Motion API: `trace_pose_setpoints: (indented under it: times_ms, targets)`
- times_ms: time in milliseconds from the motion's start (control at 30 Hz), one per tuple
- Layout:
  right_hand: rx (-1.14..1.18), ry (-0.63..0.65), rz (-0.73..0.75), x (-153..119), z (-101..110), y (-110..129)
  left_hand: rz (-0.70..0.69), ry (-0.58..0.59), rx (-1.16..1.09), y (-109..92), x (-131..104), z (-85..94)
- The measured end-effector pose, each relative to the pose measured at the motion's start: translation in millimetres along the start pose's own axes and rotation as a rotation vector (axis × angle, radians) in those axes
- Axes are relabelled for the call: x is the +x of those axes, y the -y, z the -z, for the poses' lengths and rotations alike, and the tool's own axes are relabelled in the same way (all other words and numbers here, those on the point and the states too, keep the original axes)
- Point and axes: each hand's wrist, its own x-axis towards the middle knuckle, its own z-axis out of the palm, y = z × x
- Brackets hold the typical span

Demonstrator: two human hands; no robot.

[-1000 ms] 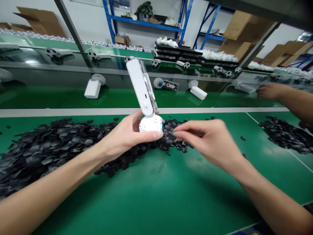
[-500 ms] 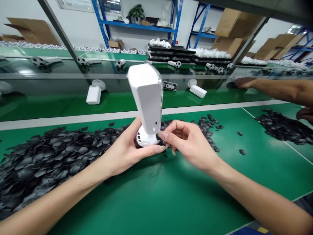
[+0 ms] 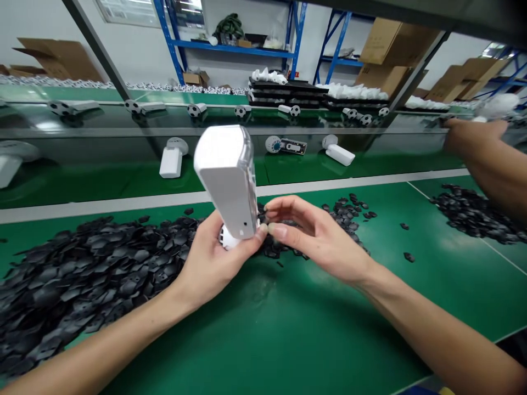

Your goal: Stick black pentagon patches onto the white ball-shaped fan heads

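A white device with a long boxy handle and a clear side stands tilted up in front of me. My left hand is closed around its round slotted head at the bottom. To the right of it is my right hand, with thumb and fingers apart and nothing plainly held between them. Its fingertips are close to the head and to my left thumb. A large pile of small black plates lies left of and behind my hands, and more black pieces lie behind my right hand.
Beyond the white strip, similar white devices lie on a green belt, one showing its circuit board. Football-patterned devices line a raised ledge. At right, a co-worker's arm reaches over another black pile.
The device has shifted left and lower in my left hand. My right fingers have spread from a pinch at the head. The belt devices moved right; the co-worker's arm rose, lifting something white.
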Motion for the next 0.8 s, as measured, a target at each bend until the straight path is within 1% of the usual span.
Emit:
trace_pose_setpoints:
  times_ms: [33,133,167,200,267,333,367,433,467,500,533,567,633,700,733,800]
  targets:
    - [0.051,0.022,-0.001,1,-1,-2,-0.012,0.014,-0.017,0,-1,-1.0]
    - [0.197,0.207,-0.029,5,-7,-8,0.018,0.127,-0.094,-2,-8,-3.7]
    - [0.216,0.233,-0.027,6,-9,-10,0.031,0.15,-0.113,-3,-10,-4.4]
    - [0.226,0.231,-0.019,7,-11,-11,0.042,0.154,-0.126,-4,-11,-4.8]
    - [0.247,0.205,-0.01,9,-13,-12,0.064,0.118,-0.131,-6,-10,-4.9]
    - [0.268,0.179,-0.019,12,-11,-13,0.106,0.079,-0.093,-8,2,-3.0]
    - [0.27,0.142,-0.023,13,-8,-13,0.133,0.079,-0.056,-8,12,-1.0]
    - [0.239,0.0,-0.03,15,-2,-15,0.185,0.111,0.08,-5,42,5.0]
    - [0.207,-0.081,-0.034,16,0,-16,0.193,0.117,0.171,-2,61,8.9]
    - [0.168,-0.144,-0.034,16,3,-17,0.202,0.118,0.309,2,81,13.3]
    - [0.118,-0.177,-0.028,15,5,-18,0.21,0.115,0.386,8,101,17.8]
    - [0.061,-0.179,-0.019,14,6,-19,0.212,0.107,0.445,15,122,22.3]
    - [-0.07,-0.13,0.004,10,8,-19,0.218,0.098,0.59,29,158,30.2]
    - [-0.175,-0.129,0.043,6,11,-16,0.214,0.099,0.716,44,185,36.1]
    - [-0.204,-0.155,0.072,5,15,-14,0.217,0.076,0.771,51,196,38.8]
    - [-0.232,-0.26,0.153,4,26,-7,0.231,-0.035,0.873,62,210,45.4]
